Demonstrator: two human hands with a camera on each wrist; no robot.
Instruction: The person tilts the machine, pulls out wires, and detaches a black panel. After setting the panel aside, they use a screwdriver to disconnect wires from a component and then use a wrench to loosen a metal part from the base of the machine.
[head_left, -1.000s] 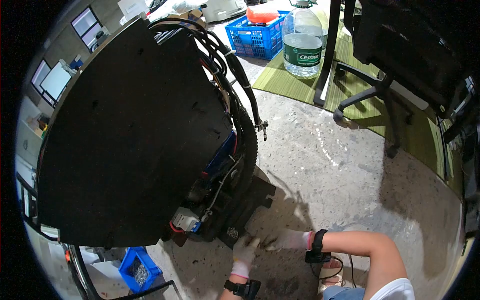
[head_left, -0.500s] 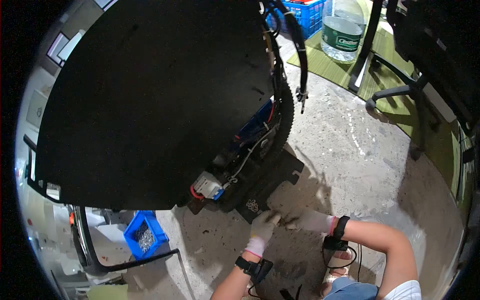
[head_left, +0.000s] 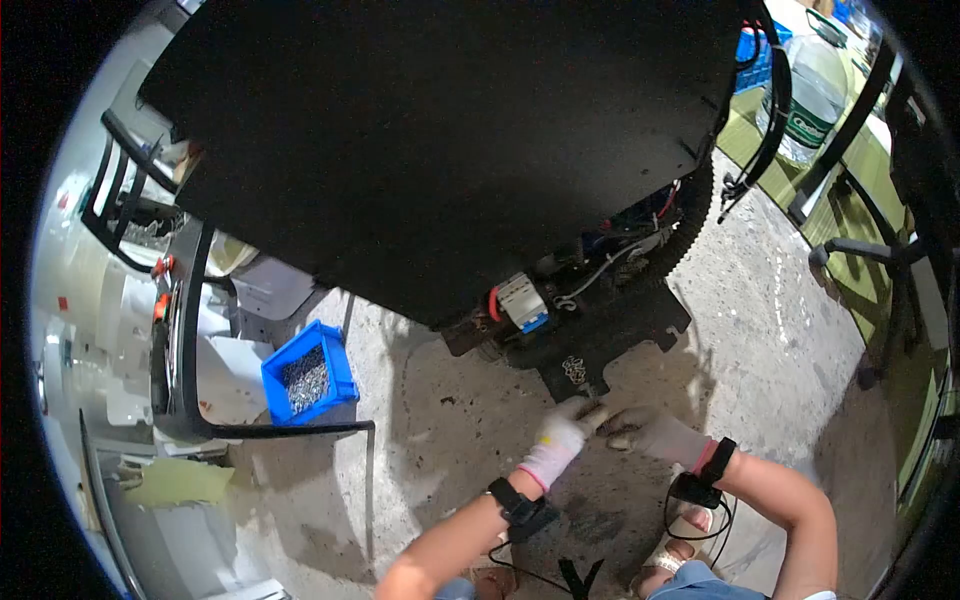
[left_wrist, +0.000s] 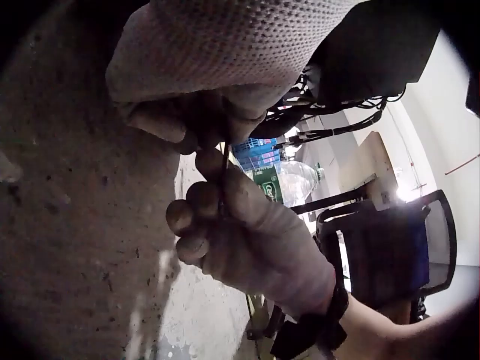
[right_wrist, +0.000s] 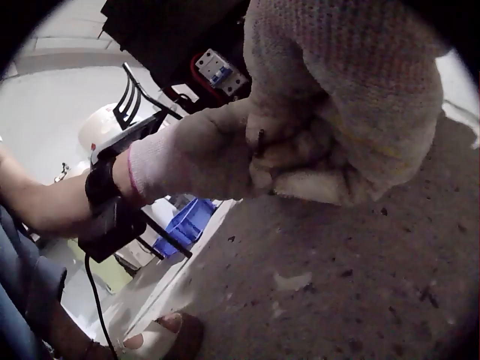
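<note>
- Pinching a thin dark rod (left_wrist: 226, 159): left grip (head_left: 560, 440) and right grip (head_left: 655, 437), both clamped on it, the rod spanning the gap between them.
- Just beyond the left grip, small pale loops (head_left: 574, 369) on a black plate (head_left: 632, 332).
- Farther beyond, a white switch (head_left: 521, 301).
- Well left of both grips, a blue bin (head_left: 345, 378) of metal bits (head_left: 305, 380).

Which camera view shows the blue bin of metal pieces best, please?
The head view, which looks into the blue bin and shows the metal pieces. The right wrist view shows its blue sides, partly behind a black bar; the left wrist view does not show it.
</note>
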